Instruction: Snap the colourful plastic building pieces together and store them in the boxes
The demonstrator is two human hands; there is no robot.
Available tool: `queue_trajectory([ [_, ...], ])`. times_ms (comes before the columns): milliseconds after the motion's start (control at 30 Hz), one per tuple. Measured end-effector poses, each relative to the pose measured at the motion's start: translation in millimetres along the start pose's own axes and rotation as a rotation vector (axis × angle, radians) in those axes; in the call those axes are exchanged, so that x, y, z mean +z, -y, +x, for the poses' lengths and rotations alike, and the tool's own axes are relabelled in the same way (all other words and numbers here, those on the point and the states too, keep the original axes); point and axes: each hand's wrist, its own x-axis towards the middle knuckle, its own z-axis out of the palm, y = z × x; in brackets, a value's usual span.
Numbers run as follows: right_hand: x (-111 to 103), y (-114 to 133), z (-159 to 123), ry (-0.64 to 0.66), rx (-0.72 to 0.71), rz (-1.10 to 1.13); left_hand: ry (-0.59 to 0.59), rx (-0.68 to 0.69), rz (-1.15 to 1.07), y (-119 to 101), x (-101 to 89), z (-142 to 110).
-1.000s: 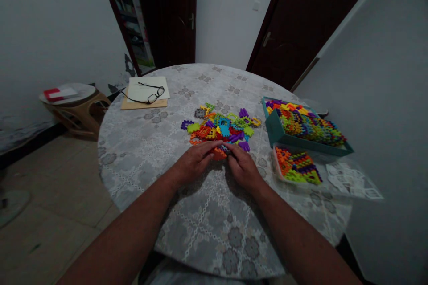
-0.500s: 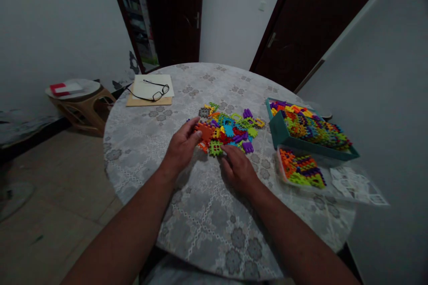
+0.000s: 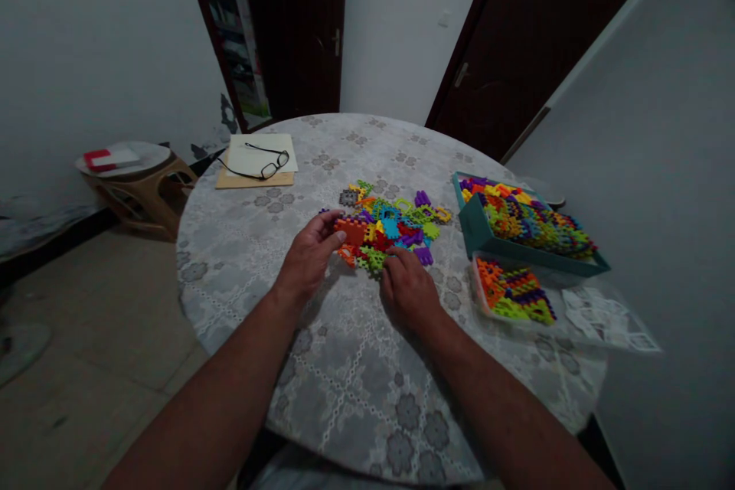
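Now parted, the left hand (image 3: 308, 254) pinches an orange piece (image 3: 352, 233) while the right hand (image 3: 410, 287) curls against a green piece (image 3: 370, 259), hold unclear. So each works separately, at the side of the pile (image 3: 390, 227) facing the table's (image 3: 344, 406) near edge.

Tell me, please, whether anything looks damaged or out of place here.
Yes: the wall beside the stool has dark, ragged patches, which look like flaked paint. On the table, the colourful pieces lie in a loose heap, but I see no broken one.
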Motion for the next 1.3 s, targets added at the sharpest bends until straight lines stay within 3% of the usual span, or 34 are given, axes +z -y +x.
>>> queue_trajectory([
  [200, -12, -21, 3, -0.139, 0.176, 0.155, 0.270, -0.029, 0.195, -1, 1.5, -6],
  [267, -20, -27, 3, -0.119, 0.206, 0.192, 0.325, 0.030, 0.295, 2, 4.6, -11],
  [433, -32, -27, 1, 0.026, 0.109, 0.203, 0.416, 0.090, 0.470, 10, 14.0, -22],
  [667, -33, -21, 4, 0.087, 0.059, 0.276, 0.418, 0.204, 0.681, 26, 13.5, -22],
  [800, -34, -22, 6, 0.089, 0.072, 0.305, 0.429, 0.175, 0.806, 33, 10.7, -22],
  [1033, -33, -20, 3, 0.110, 0.097, 0.405, 0.373, 0.251, 0.868, 29, 9.8, -26],
  [1300, -36, -22, 1, 0.126, 0.125, 0.538, 0.461, 0.252, 0.931, 29, 11.4, -29],
])
